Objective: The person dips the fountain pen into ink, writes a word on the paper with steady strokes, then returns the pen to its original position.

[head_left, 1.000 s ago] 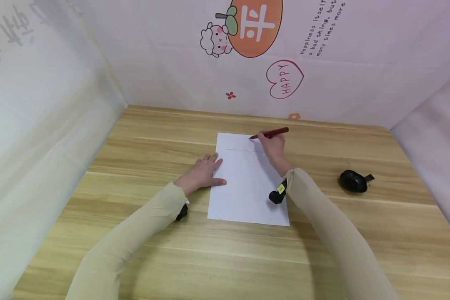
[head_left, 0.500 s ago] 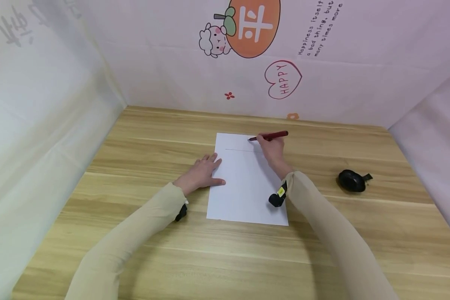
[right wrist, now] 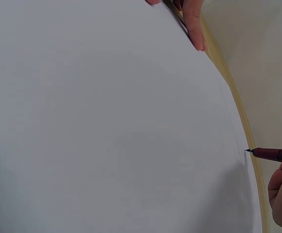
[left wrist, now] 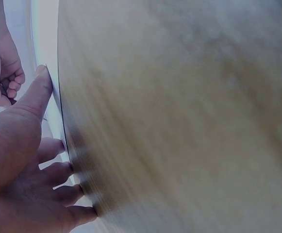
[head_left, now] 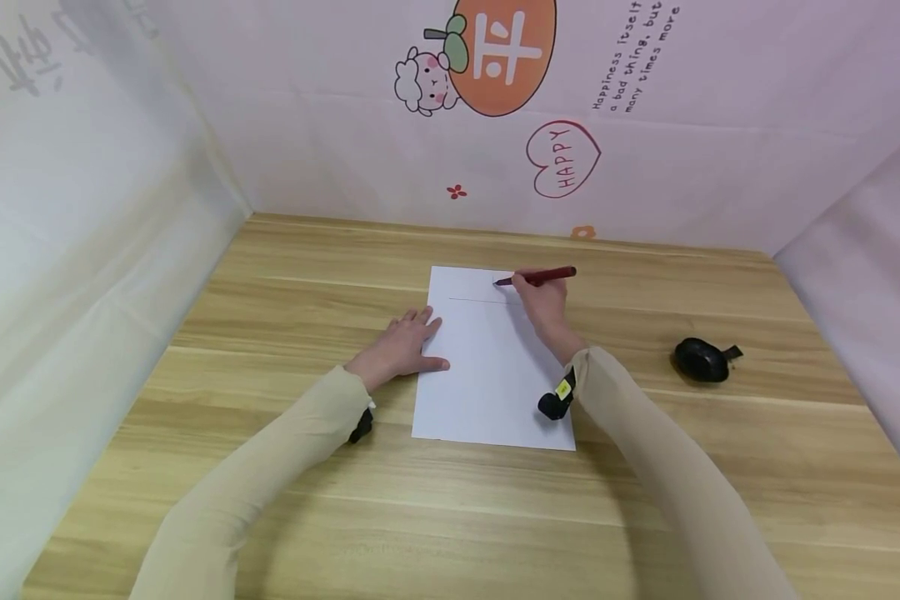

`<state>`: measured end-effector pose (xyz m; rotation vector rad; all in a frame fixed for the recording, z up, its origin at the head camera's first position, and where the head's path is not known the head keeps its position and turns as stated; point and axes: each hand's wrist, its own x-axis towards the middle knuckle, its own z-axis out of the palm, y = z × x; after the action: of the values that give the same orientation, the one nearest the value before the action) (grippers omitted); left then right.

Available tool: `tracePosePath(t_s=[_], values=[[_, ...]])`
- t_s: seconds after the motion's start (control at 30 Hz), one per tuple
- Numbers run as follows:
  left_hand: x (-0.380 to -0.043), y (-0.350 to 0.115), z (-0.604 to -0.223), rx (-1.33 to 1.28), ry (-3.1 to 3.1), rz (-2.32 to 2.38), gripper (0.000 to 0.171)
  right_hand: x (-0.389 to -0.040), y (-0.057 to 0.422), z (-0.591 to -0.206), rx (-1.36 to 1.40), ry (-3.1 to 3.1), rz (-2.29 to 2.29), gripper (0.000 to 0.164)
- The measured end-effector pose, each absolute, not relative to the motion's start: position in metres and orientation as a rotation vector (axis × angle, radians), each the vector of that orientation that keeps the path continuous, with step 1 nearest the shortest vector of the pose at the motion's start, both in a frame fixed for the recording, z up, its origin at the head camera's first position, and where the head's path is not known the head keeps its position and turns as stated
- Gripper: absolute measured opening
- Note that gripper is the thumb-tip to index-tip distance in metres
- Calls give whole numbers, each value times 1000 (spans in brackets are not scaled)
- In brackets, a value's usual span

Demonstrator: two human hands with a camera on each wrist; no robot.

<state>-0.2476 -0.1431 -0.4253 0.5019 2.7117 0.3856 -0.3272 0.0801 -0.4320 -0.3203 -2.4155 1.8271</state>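
Observation:
A white sheet of paper (head_left: 487, 375) lies on the wooden table, with a thin straight line drawn across its upper part. My right hand (head_left: 543, 304) pinches a dark red pen (head_left: 551, 274) near the top edge. In the right wrist view the pen (right wrist: 272, 154) has its dark tip on the paper, beside a short stroke. My left hand (head_left: 399, 350) rests on the sheet's left edge with spread fingers. The left wrist view shows the thumb and fingertips of the left hand (left wrist: 24, 165) along that edge.
A small black pan-shaped object (head_left: 701, 361) with a short handle sits on the wooden table (head_left: 307, 500) to the right. White printed cloth (head_left: 330, 142) hangs behind the table's back edge and at both sides.
The pen tip has moved slightly toward me, and a short stroke now shows above it near the top of the paper. The left hand stays on the sheet.

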Motion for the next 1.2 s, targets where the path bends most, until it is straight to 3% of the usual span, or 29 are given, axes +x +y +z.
tracePosePath(t_s=[1.0, 1.2], values=[[-249, -143, -424, 500, 2721, 357, 82, -316, 83, -434, -322, -2427, 1827, 30], [-248, -143, -424, 498, 2714, 363, 82, -315, 83, -436, -326, -2420, 1824, 25]])
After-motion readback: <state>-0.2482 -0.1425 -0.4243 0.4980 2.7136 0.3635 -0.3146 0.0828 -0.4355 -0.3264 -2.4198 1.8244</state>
